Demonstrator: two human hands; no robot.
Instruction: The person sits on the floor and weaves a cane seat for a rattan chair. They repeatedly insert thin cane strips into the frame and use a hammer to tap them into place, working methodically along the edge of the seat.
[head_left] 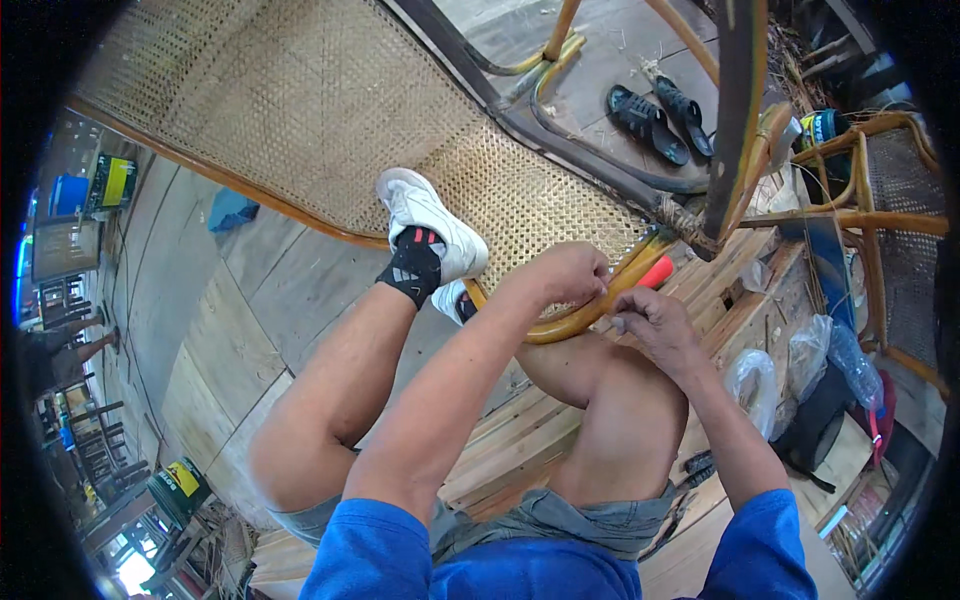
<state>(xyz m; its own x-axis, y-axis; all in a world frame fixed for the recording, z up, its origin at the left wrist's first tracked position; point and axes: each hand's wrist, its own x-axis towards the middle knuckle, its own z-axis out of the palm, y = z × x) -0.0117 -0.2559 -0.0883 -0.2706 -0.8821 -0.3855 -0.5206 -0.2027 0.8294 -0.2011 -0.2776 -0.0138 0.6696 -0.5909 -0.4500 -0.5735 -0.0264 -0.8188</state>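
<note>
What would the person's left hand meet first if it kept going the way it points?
Probably nothing new: the left hand already rests on the curved rattan rail. Beyond lies the woven cane panel, though depth is unclear.

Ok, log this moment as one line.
left hand: gripping rattan frame rim | right hand: pinching at rim, contents unclear | woven cane panel under white sneaker | red handle beside

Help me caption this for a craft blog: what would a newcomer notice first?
The big woven cane panel fills the upper left, braced by a white sneaker. At centre, the left hand and right hand work its curved rattan rim. Black sandals lie on the floor beyond.
</note>
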